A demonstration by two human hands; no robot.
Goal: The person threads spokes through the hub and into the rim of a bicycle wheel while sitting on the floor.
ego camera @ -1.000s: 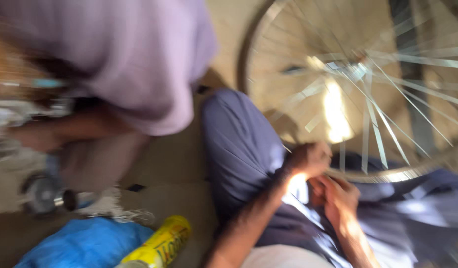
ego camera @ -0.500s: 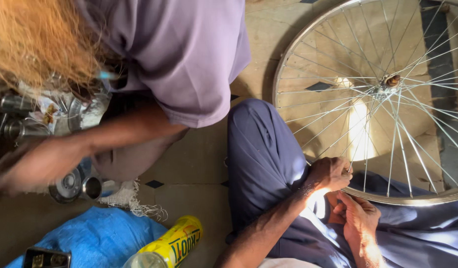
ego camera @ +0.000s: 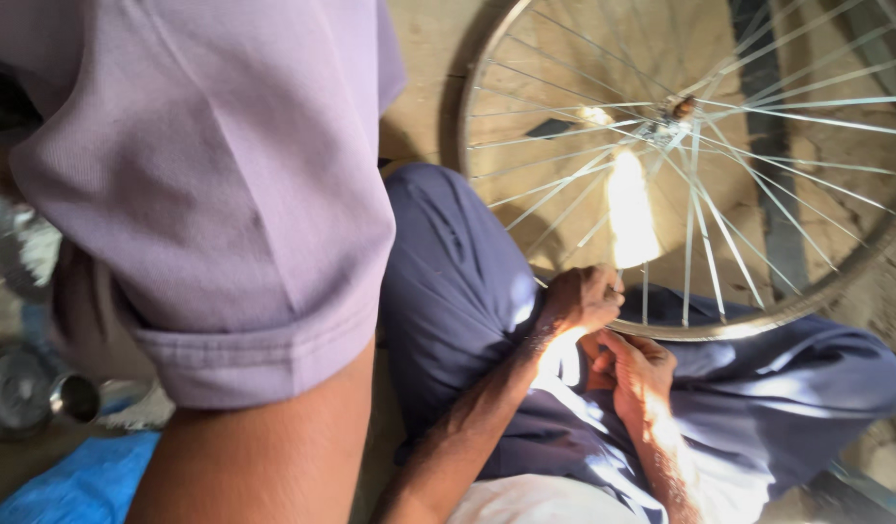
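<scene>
A bicycle wheel's rim (ego camera: 758, 315), bare of tyre, with thin metal spokes and a hub (ego camera: 679, 107), leans across my lap, on my blue trousers (ego camera: 457, 291). My left hand (ego camera: 584, 296) is closed in a fist at the rim's lower edge, gripping it where the spokes meet it. Just below the rim, my right hand (ego camera: 642, 374) has its fingers curled against the left hand. What it holds is hidden. Strong sunlight glares between the spokes.
Another person in a lilac short-sleeved shirt (ego camera: 205, 194) leans in at the left, a bare arm (ego camera: 263, 456) filling the foreground. Metal cups and parts (ego camera: 26, 388) lie at the far left beside a blue cloth (ego camera: 69, 485). The ground is bare earth.
The other person has leaned closer and now covers the left half of the view, hiding the yellow can. My hands stay at the rim's lower edge.
</scene>
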